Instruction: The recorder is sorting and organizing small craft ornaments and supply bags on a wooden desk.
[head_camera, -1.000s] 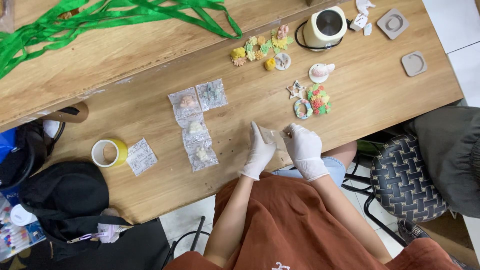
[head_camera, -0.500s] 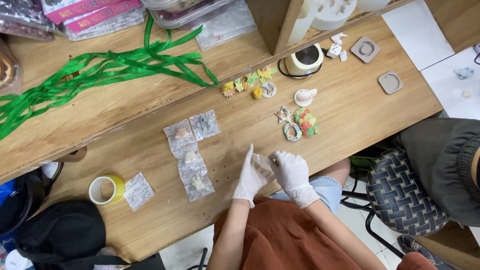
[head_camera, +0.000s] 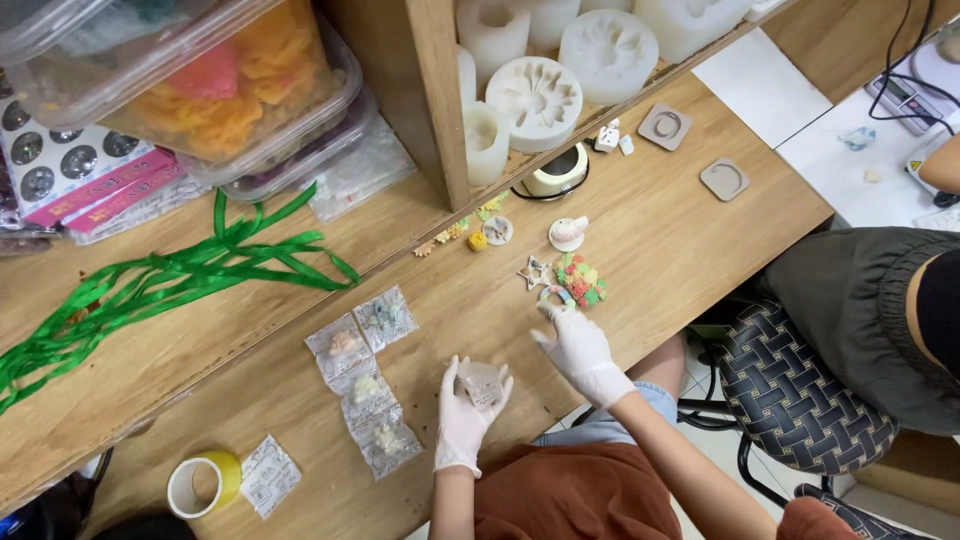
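While the wooden tabletop carries green ribbon strands at its far left and a row of small clear packets near the middle, both gloved hands work at the near edge. Left hand has its grip curled around a small clear bag, held just above the tabletop; right hand reaches forward, grip spread, fingertips touching a small ring-shaped ornament beside a colourful cluster piece. Yellow tape roll lies far left, well apart.
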